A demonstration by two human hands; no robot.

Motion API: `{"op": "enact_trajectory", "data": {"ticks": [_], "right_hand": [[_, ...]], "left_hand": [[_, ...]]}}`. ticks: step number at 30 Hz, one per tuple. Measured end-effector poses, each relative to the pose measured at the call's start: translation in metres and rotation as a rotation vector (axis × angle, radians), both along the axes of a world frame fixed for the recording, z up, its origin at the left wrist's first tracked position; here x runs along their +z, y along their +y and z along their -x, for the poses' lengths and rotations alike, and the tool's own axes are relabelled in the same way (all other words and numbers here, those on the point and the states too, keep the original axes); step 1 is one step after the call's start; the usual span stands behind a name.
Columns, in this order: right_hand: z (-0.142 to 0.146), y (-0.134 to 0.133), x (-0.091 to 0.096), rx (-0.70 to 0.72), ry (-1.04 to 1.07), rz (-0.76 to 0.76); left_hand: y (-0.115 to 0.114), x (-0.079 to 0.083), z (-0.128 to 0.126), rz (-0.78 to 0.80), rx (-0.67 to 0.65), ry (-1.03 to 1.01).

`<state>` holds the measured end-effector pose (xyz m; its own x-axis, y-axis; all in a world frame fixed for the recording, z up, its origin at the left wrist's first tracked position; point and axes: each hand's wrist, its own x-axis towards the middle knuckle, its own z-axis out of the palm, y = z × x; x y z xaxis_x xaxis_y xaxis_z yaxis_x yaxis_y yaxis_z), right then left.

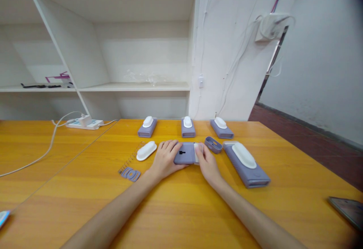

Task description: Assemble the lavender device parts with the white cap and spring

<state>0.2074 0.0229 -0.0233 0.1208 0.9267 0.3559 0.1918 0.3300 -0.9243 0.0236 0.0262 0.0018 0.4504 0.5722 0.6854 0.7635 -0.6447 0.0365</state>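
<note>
I have both hands on the small lilac plastic case with a black slot in its top face, which lies flat on the orange wooden tabletop, right between my two sets of fingers. My left hand rests against the case's left end, fingers spread and curled loosely over its top edge. My right hand closes on the right end, thumb and fingers pinching a white rounded plastic piece that sits at that end of the case; I cannot tell whether it is seated or only touching.

To do this well, I judge the left hand should brace the case flat so it does not slide, while the right keeps the white piece square to the opening and presses evenly, not at a tilt.

Both forearms reach forward from the lower edge of the view and converge on the case, wrists low and near the tabletop, palms turned down and inward.

Just beyond my right fingertips lies a small open lilac cap; further right, a larger lilac case with a white oval top. Left of my left fingers lie a loose white oval cap, a thin coiled metal spring and a flat lilac ringed gasket.
</note>
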Motion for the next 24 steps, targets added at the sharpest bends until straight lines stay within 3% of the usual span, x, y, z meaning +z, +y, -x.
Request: {"op": "enact_trajectory", "data": {"ticks": [6, 17, 24], "right_hand": [[0.001, 0.002, -0.001, -0.138, 0.047, -0.025], [0.005, -0.004, 0.006, 0.031, -0.037, -0.042], [0.009, -0.009, 0.008, 0.057, -0.117, -0.039]], "left_hand": [[0.002, 0.0, -0.006, 0.003, 0.001, -0.042], [0.001, -0.003, -0.001, -0.014, -0.065, -0.005], [0.004, -0.007, 0.002, -0.067, -0.083, 0.002]]}}
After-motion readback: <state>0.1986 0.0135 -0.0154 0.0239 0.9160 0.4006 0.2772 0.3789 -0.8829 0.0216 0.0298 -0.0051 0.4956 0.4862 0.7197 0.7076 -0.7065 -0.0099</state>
